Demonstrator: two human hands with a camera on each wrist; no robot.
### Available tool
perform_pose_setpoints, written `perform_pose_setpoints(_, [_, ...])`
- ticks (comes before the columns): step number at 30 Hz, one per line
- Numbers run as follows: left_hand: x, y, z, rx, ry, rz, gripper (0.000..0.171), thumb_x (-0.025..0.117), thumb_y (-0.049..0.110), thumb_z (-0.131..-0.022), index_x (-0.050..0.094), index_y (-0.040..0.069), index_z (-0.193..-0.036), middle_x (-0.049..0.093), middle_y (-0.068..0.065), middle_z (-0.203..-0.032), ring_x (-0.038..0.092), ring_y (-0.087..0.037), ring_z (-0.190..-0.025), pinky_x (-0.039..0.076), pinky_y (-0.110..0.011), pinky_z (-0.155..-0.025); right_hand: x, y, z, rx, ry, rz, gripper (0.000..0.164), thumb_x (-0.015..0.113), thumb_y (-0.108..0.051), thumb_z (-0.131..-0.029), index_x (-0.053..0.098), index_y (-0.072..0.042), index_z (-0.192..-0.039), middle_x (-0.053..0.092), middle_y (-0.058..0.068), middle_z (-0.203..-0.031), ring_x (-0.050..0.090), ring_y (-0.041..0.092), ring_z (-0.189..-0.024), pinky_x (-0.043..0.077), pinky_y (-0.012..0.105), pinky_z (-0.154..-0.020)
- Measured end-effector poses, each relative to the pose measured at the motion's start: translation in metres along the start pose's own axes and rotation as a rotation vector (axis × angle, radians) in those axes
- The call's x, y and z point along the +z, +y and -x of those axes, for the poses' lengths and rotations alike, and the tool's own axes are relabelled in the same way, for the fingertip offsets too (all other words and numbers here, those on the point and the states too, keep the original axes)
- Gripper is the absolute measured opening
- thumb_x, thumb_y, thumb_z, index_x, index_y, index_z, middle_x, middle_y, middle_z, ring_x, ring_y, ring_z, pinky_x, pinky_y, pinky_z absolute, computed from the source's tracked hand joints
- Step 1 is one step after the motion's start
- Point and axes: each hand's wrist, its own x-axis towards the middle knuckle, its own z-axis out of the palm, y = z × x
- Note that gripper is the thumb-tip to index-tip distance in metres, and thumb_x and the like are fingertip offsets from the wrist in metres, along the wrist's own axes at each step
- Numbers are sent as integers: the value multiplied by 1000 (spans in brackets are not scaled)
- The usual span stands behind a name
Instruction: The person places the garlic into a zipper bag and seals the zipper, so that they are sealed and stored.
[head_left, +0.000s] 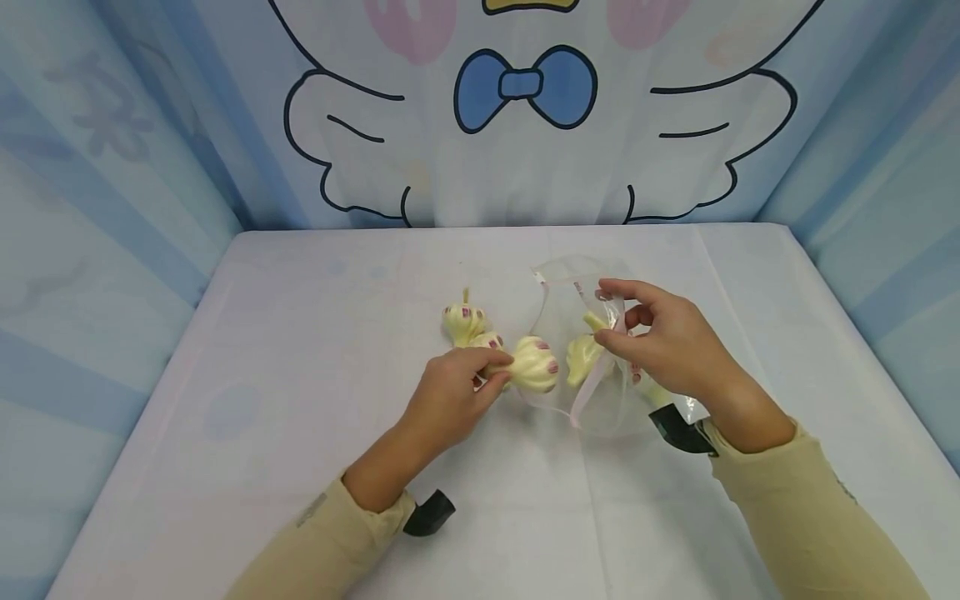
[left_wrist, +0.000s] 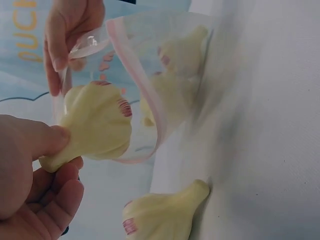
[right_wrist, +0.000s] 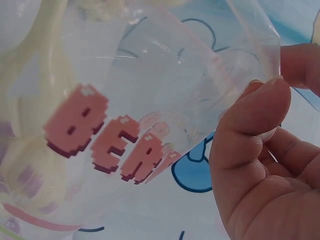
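Here's the left hand (head_left: pixel 453 396), thumb and fingers pinched together on the stem of a garlic (head_left: pixel 534 365), its fat end right beside the pink-edged mouth of a clear bag (head_left: pixel 591 387)! Across from it, the right hand (head_left: pixel 675 342) nips the bag's edge between thumb and fingers. Bagged bulbs (head_left: pixel 583 358) show through the plastic, and left of that, loose bulbs (head_left: pixel 463 323) sit on the tabletop (head_left: pixel 300 350).
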Motion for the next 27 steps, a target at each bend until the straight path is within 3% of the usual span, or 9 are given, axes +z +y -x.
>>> perform_pose_setpoints(17, [21, -3, -7, -21, -23, 27, 13, 75, -1, -85, 75, -1, -98, 72, -9, -90, 66, -16, -74, 54, -20, -67, 0, -1, 1, -4, -4, -4, 64, 74, -17, -92, 47, -5, -148, 57, 12, -135, 54, 18, -62, 48, 26, -50])
perform_pose_setpoints(27, [29, 6, -11, -53, -124, -29, 15, 72, 1, -89, 76, 0, -103, 70, -8, -90, 60, -16, -77, 50, -22, -66, 2, -3, 1, -27, 9, -3, 63, 75, -18, -91, 48, -5, -147, 59, 12, -134, 55, 19, -67, 47, 26, -50])
